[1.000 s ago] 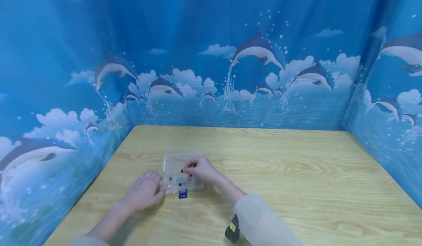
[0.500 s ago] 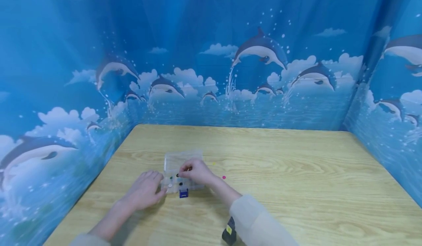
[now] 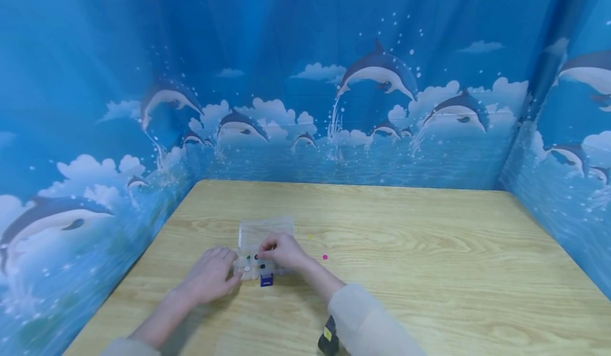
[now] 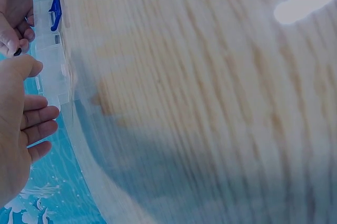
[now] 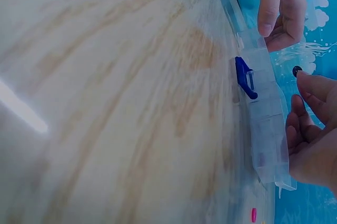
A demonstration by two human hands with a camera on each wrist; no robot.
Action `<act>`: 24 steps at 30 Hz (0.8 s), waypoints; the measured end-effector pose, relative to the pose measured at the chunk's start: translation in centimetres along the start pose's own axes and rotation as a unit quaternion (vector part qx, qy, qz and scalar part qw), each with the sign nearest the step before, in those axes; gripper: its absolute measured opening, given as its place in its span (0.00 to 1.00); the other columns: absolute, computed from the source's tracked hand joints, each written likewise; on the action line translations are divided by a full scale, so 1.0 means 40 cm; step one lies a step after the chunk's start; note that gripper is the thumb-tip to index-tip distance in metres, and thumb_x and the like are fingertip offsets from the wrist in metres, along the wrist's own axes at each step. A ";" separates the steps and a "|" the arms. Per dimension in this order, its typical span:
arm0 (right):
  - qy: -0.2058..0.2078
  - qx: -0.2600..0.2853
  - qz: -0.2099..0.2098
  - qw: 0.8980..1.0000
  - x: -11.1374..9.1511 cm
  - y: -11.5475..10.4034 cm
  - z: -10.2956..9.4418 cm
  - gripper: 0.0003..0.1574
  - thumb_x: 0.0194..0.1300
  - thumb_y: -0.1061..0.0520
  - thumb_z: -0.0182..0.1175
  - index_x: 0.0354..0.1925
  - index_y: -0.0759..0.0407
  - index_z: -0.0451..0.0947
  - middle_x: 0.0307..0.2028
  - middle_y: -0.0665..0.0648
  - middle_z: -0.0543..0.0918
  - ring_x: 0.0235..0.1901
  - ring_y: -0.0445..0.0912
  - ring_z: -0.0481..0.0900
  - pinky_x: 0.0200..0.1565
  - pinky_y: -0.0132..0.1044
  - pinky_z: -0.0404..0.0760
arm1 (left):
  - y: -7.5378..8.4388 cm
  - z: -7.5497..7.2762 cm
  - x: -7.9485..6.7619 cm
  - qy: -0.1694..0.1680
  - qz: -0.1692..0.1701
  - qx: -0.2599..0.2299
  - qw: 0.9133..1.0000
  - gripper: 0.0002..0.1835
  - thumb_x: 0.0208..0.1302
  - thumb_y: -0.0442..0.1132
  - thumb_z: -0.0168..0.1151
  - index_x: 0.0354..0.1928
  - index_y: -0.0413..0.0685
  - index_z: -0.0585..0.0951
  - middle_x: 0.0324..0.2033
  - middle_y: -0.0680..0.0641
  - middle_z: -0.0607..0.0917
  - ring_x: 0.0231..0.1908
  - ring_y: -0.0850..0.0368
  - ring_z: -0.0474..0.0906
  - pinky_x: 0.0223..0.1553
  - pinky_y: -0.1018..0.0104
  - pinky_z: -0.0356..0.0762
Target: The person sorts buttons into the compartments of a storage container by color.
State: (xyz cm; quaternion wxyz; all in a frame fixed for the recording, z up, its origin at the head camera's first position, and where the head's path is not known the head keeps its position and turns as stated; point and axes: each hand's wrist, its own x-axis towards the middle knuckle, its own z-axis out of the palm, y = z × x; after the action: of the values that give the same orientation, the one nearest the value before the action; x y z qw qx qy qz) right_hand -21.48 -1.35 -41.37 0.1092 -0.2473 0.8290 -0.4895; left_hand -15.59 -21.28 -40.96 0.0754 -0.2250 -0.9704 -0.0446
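Note:
A clear plastic compartment box (image 3: 242, 276) sits on the table with its lid (image 3: 262, 227) raised at the back. My right hand (image 3: 281, 251) is over the box, pinching a small black button (image 5: 297, 70) between thumb and fingertip. My left hand (image 3: 210, 276) rests at the box's left side, fingers loosely extended, near its wall. Inside the compartments lie a green piece (image 3: 248, 257), a white button (image 3: 247, 268) and another black button (image 3: 262, 266). A blue latch (image 3: 266, 280) hangs at the box's front. The right hand hides part of the compartments.
A pink button (image 3: 325, 257) and a tiny yellow piece (image 3: 310, 236) lie on the wooden table (image 3: 429, 271) right of the box. A black object with a yellow label (image 3: 328, 335) is beside the right sleeve. A blue dolphin-print curtain (image 3: 296, 96) surrounds the table.
My right hand has shifted left and slightly down over the box with the black button. The pink button has come into view beside the forearm. My left hand has stayed put.

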 end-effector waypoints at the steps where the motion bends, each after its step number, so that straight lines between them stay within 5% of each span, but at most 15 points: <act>1: 0.001 -0.001 0.001 1.000 0.000 0.000 0.000 0.03 0.55 0.60 0.64 0.31 0.60 0.82 0.27 0.45 0.76 0.29 0.38 0.71 0.32 0.29 0.72 | 0.000 0.000 0.000 0.001 0.001 0.000 1.000 0.19 0.58 0.46 0.61 0.43 0.37 0.76 0.37 0.43 0.79 0.42 0.47 0.74 0.51 0.48 0.69; 13: 0.007 -0.015 0.013 1.000 0.004 0.009 0.013 0.03 0.54 0.59 0.66 0.29 0.58 0.82 0.25 0.45 0.77 0.28 0.38 0.71 0.31 0.28 0.73 | 0.004 0.000 -0.002 0.007 0.006 0.000 1.000 0.19 0.57 0.45 0.61 0.42 0.36 0.76 0.36 0.43 0.79 0.41 0.47 0.74 0.51 0.48 0.69; 24: 0.038 0.045 0.026 0.998 0.004 0.012 -0.011 0.02 0.55 0.60 0.65 0.30 0.58 0.82 0.25 0.47 0.79 0.26 0.40 0.73 0.29 0.30 0.74 | 0.007 -0.004 -0.002 0.001 0.000 -0.001 1.000 0.19 0.57 0.46 0.61 0.42 0.37 0.76 0.36 0.44 0.78 0.41 0.48 0.73 0.51 0.48 0.70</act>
State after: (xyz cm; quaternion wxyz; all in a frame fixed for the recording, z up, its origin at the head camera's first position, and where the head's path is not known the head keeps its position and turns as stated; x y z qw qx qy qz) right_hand -21.94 -0.91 -41.54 0.1014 -0.2020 0.8160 -0.5321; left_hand -15.36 -21.10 -40.80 0.0762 -0.2248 -0.9704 -0.0458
